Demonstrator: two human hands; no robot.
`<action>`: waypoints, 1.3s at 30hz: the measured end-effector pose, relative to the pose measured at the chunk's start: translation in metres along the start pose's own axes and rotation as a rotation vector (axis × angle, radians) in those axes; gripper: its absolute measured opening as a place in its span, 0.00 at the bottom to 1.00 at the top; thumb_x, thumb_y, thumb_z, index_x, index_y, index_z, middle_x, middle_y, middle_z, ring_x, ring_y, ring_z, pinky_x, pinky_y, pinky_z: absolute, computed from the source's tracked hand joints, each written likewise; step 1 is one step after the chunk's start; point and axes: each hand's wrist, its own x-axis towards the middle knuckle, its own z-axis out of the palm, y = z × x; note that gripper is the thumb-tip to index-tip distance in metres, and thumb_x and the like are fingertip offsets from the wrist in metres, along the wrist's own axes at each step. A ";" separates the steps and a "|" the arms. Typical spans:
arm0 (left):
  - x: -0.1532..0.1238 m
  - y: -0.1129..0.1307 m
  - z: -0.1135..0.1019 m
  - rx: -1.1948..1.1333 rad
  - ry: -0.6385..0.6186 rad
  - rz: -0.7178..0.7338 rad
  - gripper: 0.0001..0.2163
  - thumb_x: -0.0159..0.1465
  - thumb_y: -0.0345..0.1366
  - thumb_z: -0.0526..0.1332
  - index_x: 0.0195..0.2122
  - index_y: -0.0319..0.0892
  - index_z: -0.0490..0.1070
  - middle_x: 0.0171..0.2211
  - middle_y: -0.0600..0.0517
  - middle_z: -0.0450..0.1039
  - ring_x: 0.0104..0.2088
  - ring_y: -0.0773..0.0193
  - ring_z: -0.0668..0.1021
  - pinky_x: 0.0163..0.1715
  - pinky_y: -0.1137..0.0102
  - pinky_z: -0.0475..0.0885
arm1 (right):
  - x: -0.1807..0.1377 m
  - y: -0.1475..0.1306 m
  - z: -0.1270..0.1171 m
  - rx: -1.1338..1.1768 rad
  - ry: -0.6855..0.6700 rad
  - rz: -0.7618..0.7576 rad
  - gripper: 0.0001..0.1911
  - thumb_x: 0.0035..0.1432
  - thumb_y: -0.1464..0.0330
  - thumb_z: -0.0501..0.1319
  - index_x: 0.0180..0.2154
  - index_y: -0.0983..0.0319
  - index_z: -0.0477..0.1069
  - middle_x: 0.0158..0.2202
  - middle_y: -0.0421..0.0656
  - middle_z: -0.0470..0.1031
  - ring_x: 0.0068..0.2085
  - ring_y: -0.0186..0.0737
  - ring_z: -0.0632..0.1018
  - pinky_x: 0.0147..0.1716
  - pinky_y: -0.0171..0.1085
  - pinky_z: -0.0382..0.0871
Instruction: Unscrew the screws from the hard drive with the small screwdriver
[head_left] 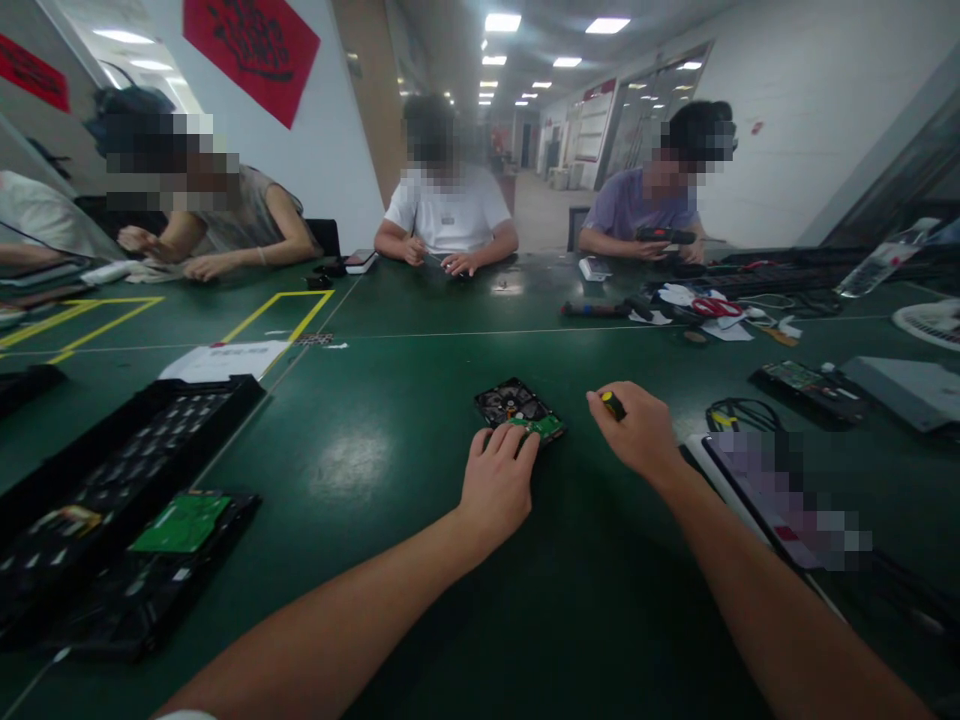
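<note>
Left grip (498,482) on hard drive (520,404), near edge — closure unclear; right grip (642,424) — curled round yellow-black handle (613,405).

the left hand (499,482) touches a hard drive (516,401); the right hand (643,428) grips a yellow-ended tool (613,405).

The left hand (496,488) and the right hand (643,430) are bare, with slender fingers (528,452). The left forearm (367,598) and right forearm (750,562) are uncovered too, widening smoothly above the wrists. A sliver of white cloth (187,715), apparently a sleeve, shows at the lower left.
</note>
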 end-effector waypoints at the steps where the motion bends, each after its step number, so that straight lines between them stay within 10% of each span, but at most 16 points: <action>1: 0.001 -0.002 0.000 0.007 -0.007 0.002 0.28 0.65 0.25 0.61 0.67 0.44 0.68 0.65 0.41 0.71 0.67 0.46 0.70 0.67 0.45 0.64 | 0.004 -0.002 -0.005 0.017 0.035 0.035 0.15 0.72 0.57 0.58 0.37 0.59 0.74 0.37 0.47 0.81 0.38 0.46 0.79 0.42 0.43 0.69; 17: 0.013 -0.023 0.008 0.036 -0.015 -0.013 0.33 0.60 0.17 0.57 0.65 0.48 0.71 0.65 0.43 0.69 0.68 0.46 0.71 0.71 0.40 0.58 | 0.096 -0.076 -0.019 1.454 0.117 0.285 0.24 0.65 0.57 0.61 0.20 0.56 0.57 0.15 0.31 0.51 0.15 0.28 0.53 0.16 0.33 0.47; 32: 0.012 -0.023 0.022 -0.013 0.074 -0.010 0.25 0.67 0.25 0.58 0.65 0.46 0.70 0.64 0.40 0.69 0.68 0.46 0.70 0.72 0.42 0.60 | 0.080 -0.084 0.005 1.408 0.061 0.318 0.22 0.60 0.61 0.63 0.18 0.58 0.60 0.14 0.31 0.53 0.15 0.26 0.55 0.16 0.31 0.43; 39: 0.012 -0.026 0.022 -0.083 0.082 0.007 0.27 0.66 0.23 0.57 0.66 0.45 0.68 0.66 0.40 0.66 0.70 0.46 0.67 0.68 0.45 0.68 | 0.062 -0.059 0.017 0.980 0.070 0.429 0.26 0.61 0.47 0.67 0.23 0.58 0.66 0.18 0.34 0.62 0.18 0.29 0.62 0.17 0.31 0.52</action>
